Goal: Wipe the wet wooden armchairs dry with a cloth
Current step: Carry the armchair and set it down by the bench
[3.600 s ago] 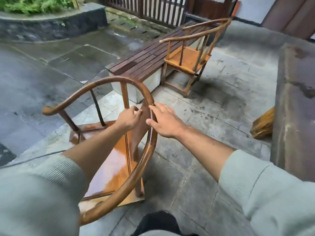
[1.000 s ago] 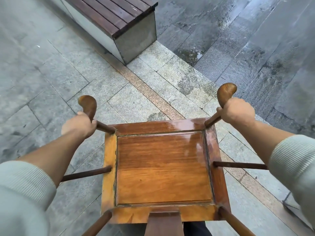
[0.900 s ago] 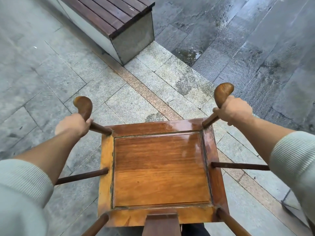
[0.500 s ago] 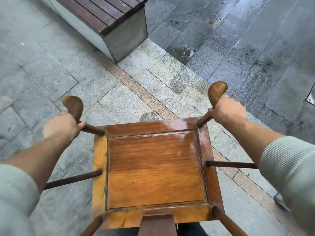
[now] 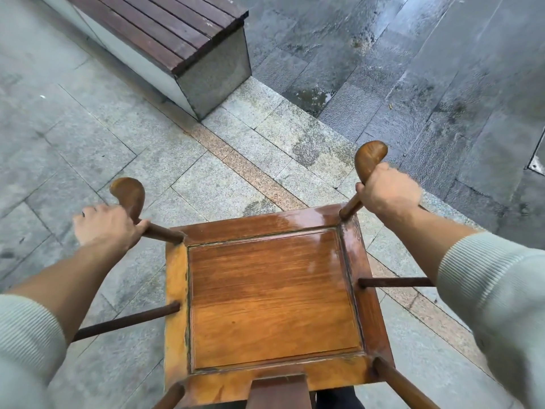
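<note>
Presently, item one: left hand point(image 5: 106, 227), knuckles up, fingers and thumb curled round the left armrest just behind its rounded, scrolled tip, thumb lying toward the front left post; forearm bare, reaching forward from the lower left, pale ribbed sleeve point(image 5: 28, 346) pushed back near the elbow. Item two: right hand point(image 5: 387, 193), likewise knuckles up, wrapped round the right armrest just below its bulbous tip, gripping it; forearm bare, extended from the lower right, matching ribbed cuff. Item three: wooden armchair point(image 5: 271, 296), seen from above and behind, held between both hands; seat a rectangular orange-brown panel in a darker frame, with a glossy wet sheen along its far edge and far right corner; thin posts run out from the left and right seat edges, the back splat rises from the near edge at the bottom of view. Whether its legs touch the ground cannot be told. Item four: stone paving point(image 5: 88, 137), pale grey slabs under and around the chair, crossed by a reddish-brown granite strip; darker, wet slabs beyond to the upper right. Item five: bench point(image 5: 165, 28), dark wooden slats on a grey block base, at the upper left, well apart from the chair.
</note>
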`<action>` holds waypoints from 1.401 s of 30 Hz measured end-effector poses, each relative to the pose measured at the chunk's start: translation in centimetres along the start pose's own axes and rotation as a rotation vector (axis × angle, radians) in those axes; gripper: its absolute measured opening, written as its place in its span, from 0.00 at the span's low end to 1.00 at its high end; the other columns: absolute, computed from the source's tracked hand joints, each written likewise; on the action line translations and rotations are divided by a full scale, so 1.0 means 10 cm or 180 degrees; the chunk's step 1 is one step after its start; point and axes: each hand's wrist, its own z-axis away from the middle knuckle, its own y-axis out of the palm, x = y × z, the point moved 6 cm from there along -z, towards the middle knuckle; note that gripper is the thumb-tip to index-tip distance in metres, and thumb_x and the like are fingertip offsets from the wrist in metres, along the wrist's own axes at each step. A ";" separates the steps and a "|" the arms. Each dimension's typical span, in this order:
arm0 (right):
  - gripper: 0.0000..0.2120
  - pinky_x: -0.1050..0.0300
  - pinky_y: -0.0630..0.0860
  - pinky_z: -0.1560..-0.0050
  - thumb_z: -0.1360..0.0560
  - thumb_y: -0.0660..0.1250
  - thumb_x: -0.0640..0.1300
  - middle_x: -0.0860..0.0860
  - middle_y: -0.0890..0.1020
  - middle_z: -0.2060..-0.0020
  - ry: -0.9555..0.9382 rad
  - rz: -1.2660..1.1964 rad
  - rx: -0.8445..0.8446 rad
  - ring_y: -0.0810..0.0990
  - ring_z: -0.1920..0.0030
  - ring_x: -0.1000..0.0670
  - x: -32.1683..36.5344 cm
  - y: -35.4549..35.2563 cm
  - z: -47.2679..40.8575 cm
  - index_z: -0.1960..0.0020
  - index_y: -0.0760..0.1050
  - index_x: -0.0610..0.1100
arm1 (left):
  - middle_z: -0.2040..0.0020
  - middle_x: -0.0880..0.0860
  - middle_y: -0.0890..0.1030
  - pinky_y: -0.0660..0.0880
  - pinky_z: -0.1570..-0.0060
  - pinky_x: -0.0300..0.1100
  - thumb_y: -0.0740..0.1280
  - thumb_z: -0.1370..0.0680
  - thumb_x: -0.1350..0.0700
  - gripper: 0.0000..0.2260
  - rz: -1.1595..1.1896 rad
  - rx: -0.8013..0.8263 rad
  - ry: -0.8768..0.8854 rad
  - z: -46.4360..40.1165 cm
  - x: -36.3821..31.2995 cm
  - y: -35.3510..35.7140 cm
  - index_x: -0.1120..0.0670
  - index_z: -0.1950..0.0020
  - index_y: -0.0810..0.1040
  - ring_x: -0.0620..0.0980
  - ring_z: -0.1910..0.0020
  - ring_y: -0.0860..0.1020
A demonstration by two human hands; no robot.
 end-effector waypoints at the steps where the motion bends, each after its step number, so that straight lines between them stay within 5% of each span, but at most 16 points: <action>1: 0.27 0.50 0.71 0.58 0.22 0.65 0.58 0.42 0.82 0.46 -0.0013 -0.0010 -0.0024 0.82 0.47 0.39 -0.03 -0.01 0.00 0.35 0.69 0.37 | 0.55 0.61 0.80 0.74 0.56 0.49 0.66 0.27 0.33 0.28 0.0260 0.0049 0.0029 -0.04 -0.03 0.00 0.60 0.53 0.78 0.61 0.55 0.77; 5: 0.24 0.52 0.70 0.60 0.23 0.66 0.55 0.44 0.83 0.50 0.0027 0.0046 -0.0060 0.83 0.50 0.40 -0.10 -0.02 0.00 0.36 0.71 0.38 | 0.76 0.57 0.78 0.77 0.70 0.43 0.70 0.28 0.35 0.25 0.0909 0.0404 0.0066 -0.10 -0.07 0.09 0.58 0.65 0.74 0.55 0.79 0.77; 12: 0.24 0.52 0.70 0.59 0.23 0.66 0.59 0.44 0.82 0.50 -0.0074 -0.0052 -0.0017 0.82 0.50 0.40 -0.14 0.05 -0.08 0.40 0.70 0.39 | 0.66 0.59 0.79 0.79 0.60 0.49 0.64 0.30 0.29 0.29 0.0891 0.0434 0.0032 -0.09 -0.12 0.08 0.58 0.64 0.76 0.59 0.65 0.79; 19: 0.22 0.52 0.71 0.61 0.23 0.67 0.59 0.47 0.78 0.57 0.0053 -0.0074 0.0018 0.76 0.60 0.42 -0.15 0.07 -0.06 0.42 0.70 0.40 | 0.61 0.61 0.78 0.77 0.60 0.50 0.65 0.25 0.36 0.24 0.0859 0.0251 -0.0287 -0.03 -0.13 0.07 0.59 0.56 0.75 0.62 0.62 0.78; 25: 0.24 0.51 0.73 0.55 0.23 0.67 0.59 0.44 0.82 0.47 -0.0031 -0.0151 0.0155 0.82 0.48 0.40 -0.16 0.02 -0.03 0.39 0.70 0.40 | 0.57 0.61 0.79 0.79 0.56 0.51 0.63 0.24 0.36 0.26 0.0855 0.0282 -0.0147 -0.05 -0.10 0.06 0.60 0.52 0.76 0.63 0.59 0.79; 35: 0.24 0.50 0.73 0.52 0.23 0.68 0.58 0.40 0.81 0.47 -0.0028 -0.0322 0.0241 0.82 0.47 0.38 -0.22 -0.01 0.14 0.40 0.71 0.40 | 0.60 0.57 0.74 0.72 0.63 0.47 0.61 0.23 0.35 0.25 0.0866 0.0184 0.0026 0.17 0.03 0.10 0.59 0.54 0.73 0.61 0.59 0.77; 42: 0.25 0.47 0.76 0.48 0.23 0.67 0.58 0.38 0.81 0.45 -0.0469 -0.0102 0.0353 0.82 0.46 0.36 0.34 0.03 0.34 0.38 0.71 0.38 | 0.47 0.62 0.78 0.70 0.60 0.49 0.60 0.21 0.37 0.28 0.0959 0.0401 -0.0249 0.55 0.60 0.60 0.63 0.44 0.75 0.65 0.50 0.79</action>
